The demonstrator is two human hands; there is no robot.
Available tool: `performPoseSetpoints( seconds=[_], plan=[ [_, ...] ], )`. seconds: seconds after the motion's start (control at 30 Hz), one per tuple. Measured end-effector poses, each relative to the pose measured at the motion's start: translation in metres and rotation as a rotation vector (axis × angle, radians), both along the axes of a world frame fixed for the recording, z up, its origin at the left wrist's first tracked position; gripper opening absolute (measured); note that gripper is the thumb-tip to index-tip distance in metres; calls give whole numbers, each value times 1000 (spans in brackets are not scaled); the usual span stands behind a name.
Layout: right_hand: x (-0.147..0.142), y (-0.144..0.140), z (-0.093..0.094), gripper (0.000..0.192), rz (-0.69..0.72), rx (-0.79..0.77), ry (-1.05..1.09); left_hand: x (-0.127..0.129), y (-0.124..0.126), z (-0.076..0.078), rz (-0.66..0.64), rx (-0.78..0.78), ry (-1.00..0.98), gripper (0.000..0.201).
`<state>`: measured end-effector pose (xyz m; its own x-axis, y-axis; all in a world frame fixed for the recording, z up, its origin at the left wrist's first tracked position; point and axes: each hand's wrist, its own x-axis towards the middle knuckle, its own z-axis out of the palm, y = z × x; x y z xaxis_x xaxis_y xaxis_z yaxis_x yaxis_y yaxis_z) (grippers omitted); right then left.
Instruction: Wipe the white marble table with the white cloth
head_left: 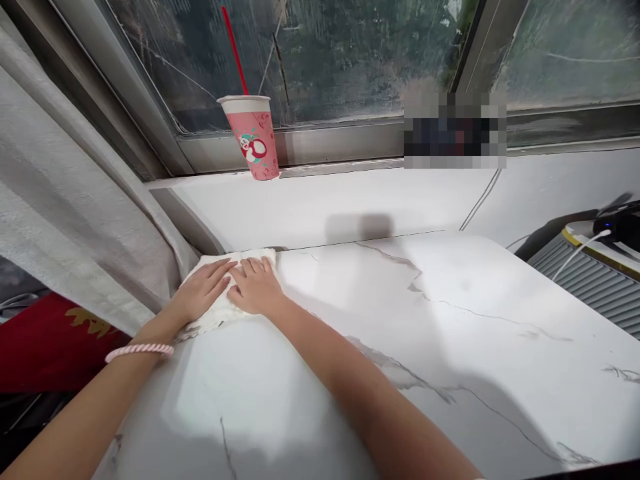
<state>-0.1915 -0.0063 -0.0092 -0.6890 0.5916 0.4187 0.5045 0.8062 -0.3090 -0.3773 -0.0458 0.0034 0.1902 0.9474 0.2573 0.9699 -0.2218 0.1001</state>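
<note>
A white cloth (220,315) lies spread over the far left corner of the marble-patterned tabletop (350,293). My left hand (204,288) rests flat on its left part, fingers stretched out to the right. Beside it, my right hand (256,285) presses on the cloth's right part, palm down with the fingers spread. The fingertips of both hands are close together near the middle of the cloth. A pink twisted band (140,351) circles my left wrist.
A pink paper cup (257,150) with a red straw stands on the windowsill behind the table. A light curtain (90,167) hangs at the left, above red fabric (55,347). At the right are a grey ribbed surface (575,273) and a white cable (575,257).
</note>
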Motion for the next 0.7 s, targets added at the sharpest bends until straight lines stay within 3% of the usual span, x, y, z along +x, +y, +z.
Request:
performPoseSetpoints(
  seconds=[0.13, 0.43, 0.57, 0.7],
  plan=[
    [15, -33, 4, 39, 110, 45, -13, 10, -52, -2, 49, 17, -4, 56],
    [48, -151, 11, 49, 250, 106, -9, 24, -193, -7, 124, -14, -66, 59],
    [56, -174, 13, 54, 295, 73, -29, 35, -223, -7, 181, -25, -49, 62],
    [55, -176, 12, 58, 324, 70, -42, 33, -225, -6, 164, -36, -10, 60]
  ],
)
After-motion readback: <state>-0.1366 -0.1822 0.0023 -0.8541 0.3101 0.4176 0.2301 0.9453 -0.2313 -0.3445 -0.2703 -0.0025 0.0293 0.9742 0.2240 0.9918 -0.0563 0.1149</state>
